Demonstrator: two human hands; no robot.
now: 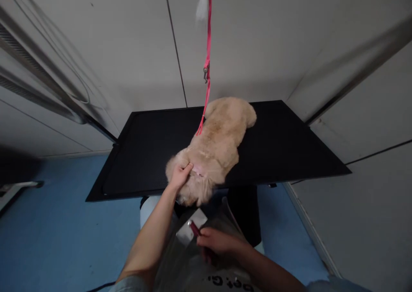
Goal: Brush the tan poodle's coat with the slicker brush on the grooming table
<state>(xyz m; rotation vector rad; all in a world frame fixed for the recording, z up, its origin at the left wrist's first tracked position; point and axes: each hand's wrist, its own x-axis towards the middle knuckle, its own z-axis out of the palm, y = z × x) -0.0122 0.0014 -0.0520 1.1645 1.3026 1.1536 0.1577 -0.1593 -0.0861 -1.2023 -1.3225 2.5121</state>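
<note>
Fingers of my left hand pinch the dog, steadying it at the table's near edge.
Right hand clasps the brush, held low.

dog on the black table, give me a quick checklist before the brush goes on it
1. Dog fully on the table: not ok, its near end hangs over the front edge.
2. Left hand gripping the dog's fur: ok.
3. Slicker brush in the right hand: ok, held by the red handle.
4. Pink leash running from above down to the dog: ok.
5. Leash clip fastened: cannot tell.
6. Brush touching fur: not ok, it is below the table edge.
</note>
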